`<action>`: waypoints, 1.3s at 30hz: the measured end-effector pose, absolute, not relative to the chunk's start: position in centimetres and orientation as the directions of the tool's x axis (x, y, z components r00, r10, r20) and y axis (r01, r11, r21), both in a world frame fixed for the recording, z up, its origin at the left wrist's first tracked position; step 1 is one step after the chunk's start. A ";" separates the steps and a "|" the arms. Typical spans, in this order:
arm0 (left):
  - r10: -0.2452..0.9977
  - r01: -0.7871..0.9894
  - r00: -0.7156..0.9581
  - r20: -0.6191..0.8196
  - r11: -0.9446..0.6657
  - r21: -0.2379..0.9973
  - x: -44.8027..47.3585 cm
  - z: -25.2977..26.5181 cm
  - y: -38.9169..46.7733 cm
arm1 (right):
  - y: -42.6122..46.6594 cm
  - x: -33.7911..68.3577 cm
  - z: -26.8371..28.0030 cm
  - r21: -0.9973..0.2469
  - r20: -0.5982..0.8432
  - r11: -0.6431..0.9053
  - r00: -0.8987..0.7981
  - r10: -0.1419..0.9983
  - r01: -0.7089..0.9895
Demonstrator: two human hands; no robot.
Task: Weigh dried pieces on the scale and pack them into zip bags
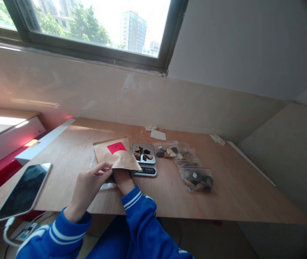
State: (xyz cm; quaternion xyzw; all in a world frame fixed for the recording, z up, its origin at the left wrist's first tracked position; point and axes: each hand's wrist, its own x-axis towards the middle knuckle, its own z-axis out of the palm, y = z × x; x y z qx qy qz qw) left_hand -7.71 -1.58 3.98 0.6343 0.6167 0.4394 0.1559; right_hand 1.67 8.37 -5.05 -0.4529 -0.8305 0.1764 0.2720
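A brown paper bag [117, 158] with a red label lies tilted over the table, its mouth toward me. My left hand [90, 183] pinches the bag's edge between thumb and fingers. Into the bag's mouth reaches my right hand [123, 178], its fingers hidden inside, so I cannot see what they do. Right beside the bag stands a small digital kitchen scale [151, 170]; dried dark and tan pieces [143, 154] are spread on its metal plate. Part of a clear plastic bag [107, 186] shows beneath the paper bag.
Several clear zip bags of dried pieces [198, 180] lie right of the scale. A white paper slip [158, 135] is near the wall. At the left edge lies a phone [24, 190] with a white charging cable [8, 225].
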 end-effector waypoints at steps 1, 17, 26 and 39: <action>0.919 0.651 -0.149 0.365 -0.187 0.736 -7.8 4.1 -1.5 | 8.3 1.6 -4.4 -0.537 0.266 0.509 -0.437 0.859 0.673; 0.912 0.789 -0.216 0.349 -0.047 0.613 -7.6 7.1 -0.3 | 2.0 7.0 3.5 -0.328 0.401 0.558 -0.423 0.813 0.762; 0.901 0.833 -0.179 0.395 -0.075 0.548 -7.2 8.8 1.0 | 2.6 9.4 3.7 -0.494 0.677 0.715 -0.297 0.674 0.495; 0.828 0.823 -0.254 0.500 -0.087 0.562 -7.9 11.3 5.5 | 5.5 13.4 3.4 -0.883 0.415 0.453 0.245 0.876 -0.125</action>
